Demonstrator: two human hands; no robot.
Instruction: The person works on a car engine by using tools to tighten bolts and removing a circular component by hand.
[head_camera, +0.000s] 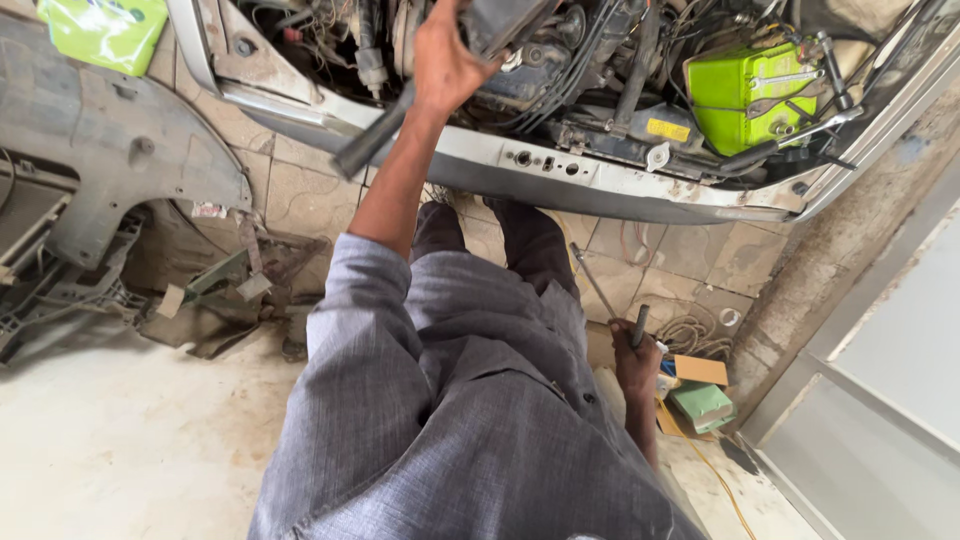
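- Hands first: our left hand (445, 60) reaches up into the engine bay (560, 70), fingers clamped on a dark engine part (500, 25) near the top of the view, above the car's pale front rail (560, 175).
- Our right hand (635, 360) hangs low by our hip, fingers closed around the dark handle of a long thin tool (605, 295), its metal shaft angled up toward the rail.
- We judge the step in hand to be working that part loose while the tool waits at our side.
- Any next move would call for lifting the tool over the rail without snagging the hoses and wires packed around the part.
- Room is tight: a green battery (745, 90) with wrenches on it sits to the right, a wall (820, 280) hems that side, and bumper pieces (120, 150) lie on the floor to the left.
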